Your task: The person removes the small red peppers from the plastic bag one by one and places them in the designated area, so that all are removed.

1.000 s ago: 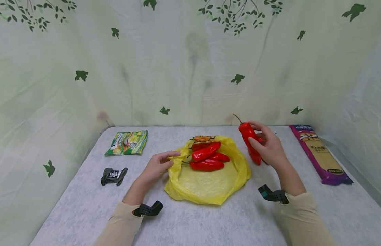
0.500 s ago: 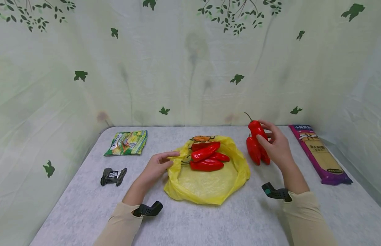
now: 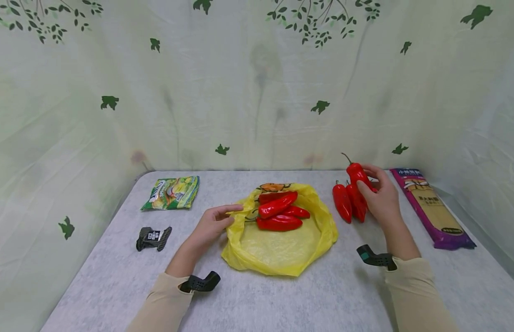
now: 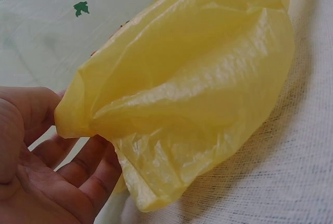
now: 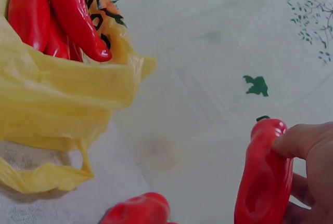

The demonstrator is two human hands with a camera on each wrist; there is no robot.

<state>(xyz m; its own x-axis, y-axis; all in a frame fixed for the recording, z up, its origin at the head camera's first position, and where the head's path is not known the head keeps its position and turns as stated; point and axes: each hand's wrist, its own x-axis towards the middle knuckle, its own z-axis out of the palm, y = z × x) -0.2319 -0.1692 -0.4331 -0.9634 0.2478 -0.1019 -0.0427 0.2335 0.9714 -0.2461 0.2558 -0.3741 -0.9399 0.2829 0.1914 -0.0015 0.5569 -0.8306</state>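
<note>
A yellow plastic bag (image 3: 277,249) lies open on the grey table (image 3: 282,299), with three red peppers (image 3: 279,210) inside. My left hand (image 3: 213,222) holds the bag's left edge (image 4: 73,120) between thumb and fingers. Right of the bag, my right hand (image 3: 379,198) grips a red pepper (image 3: 356,177) upright, stem up; the right wrist view shows that held pepper (image 5: 263,177) too. It stands just over two more red peppers (image 3: 343,203) lying on the table beside the bag, one of which, a lying pepper (image 5: 138,211), appears in the right wrist view.
A green snack packet (image 3: 171,192) lies at the back left, with a small black packet (image 3: 153,238) nearer me. A long purple noodle pack (image 3: 433,207) runs along the right edge. A leaf-printed cloth (image 3: 257,92) closes off the back and sides.
My right hand has carried the red pepper to the right, away from the bag, and lowered it to the peppers on the table. The left hand has stayed on the bag's edge.
</note>
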